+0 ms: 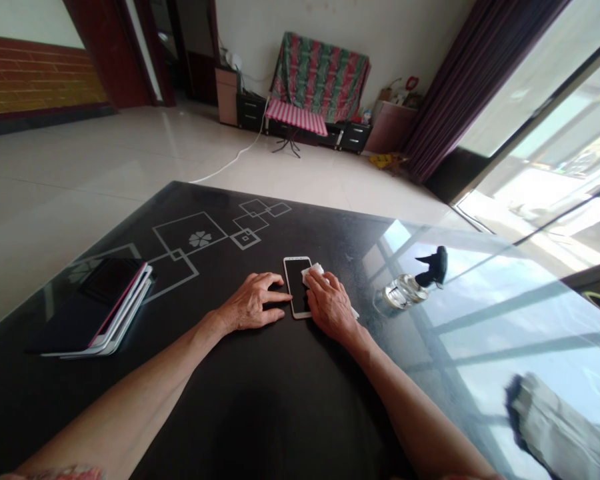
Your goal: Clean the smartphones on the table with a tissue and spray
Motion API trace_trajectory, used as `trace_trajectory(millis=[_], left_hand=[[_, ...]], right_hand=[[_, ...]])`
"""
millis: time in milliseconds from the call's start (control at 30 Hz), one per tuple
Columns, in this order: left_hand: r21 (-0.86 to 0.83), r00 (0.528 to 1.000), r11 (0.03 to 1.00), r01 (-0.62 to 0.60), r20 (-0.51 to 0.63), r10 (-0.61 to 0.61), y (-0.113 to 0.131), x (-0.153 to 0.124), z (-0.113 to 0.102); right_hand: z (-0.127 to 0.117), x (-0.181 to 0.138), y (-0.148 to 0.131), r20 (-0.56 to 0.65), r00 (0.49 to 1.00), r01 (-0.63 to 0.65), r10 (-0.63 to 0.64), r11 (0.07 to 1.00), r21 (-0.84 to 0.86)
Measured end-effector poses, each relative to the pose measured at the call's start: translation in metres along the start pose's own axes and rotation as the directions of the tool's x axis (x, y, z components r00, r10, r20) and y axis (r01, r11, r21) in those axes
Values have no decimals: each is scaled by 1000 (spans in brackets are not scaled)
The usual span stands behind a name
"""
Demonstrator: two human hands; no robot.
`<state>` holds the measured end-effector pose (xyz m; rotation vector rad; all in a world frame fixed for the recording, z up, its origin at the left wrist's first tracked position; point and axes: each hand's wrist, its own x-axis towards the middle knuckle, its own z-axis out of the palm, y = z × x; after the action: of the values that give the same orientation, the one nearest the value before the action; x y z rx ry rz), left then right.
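A white-framed smartphone (297, 288) lies face up on the black table (240, 407), its dark screen partly covered. My left hand (257, 302) rests at the phone's left side, fingers apart, with fingertips touching or close to its edge. Over the right part of the screen, my right hand (329, 300) presses a folded white tissue (312, 271) against the glass. Bits of the tissue stick out past the fingertips and beside the palm.
A clear spray bottle (403, 293) with a black trigger head stands to the right. At the left sits a stack of tablets or laptops (95, 310). A grey cloth-like item (555, 420) lies at the lower right. Beyond the table is a striped stool (296, 118).
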<state>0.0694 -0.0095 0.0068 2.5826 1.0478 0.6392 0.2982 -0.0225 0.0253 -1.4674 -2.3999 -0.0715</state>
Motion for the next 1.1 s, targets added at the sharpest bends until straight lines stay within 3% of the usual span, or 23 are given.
trace_trajectory(millis=[267, 433, 567, 733, 967, 1100], left_hand=[[-11, 1000, 1000, -9, -17, 8, 0, 1, 1], [-22, 1000, 1000, 3, -22, -4, -1, 2, 3], [-24, 1000, 1000, -13, -27, 13, 0, 2, 1], [-17, 1000, 1000, -16, -20, 16, 4, 2, -2], [-41, 1000, 999, -3, -25, 2, 3, 1, 0], [-38, 1000, 999, -7, -30, 5, 3, 1, 0]], right_hand=[[-5, -1, -17, 67, 986, 150, -152, 988, 35], [-4, 17, -6, 71, 997, 35, -32, 998, -45], [3, 34, -16, 39, 993, -105, 109, 990, -89], [10, 40, -35, -8, 998, -55, 55, 998, -8], [14, 34, -15, -74, 991, -116, 114, 993, -17], [13, 33, -18, -84, 985, -155, 152, 987, -36]])
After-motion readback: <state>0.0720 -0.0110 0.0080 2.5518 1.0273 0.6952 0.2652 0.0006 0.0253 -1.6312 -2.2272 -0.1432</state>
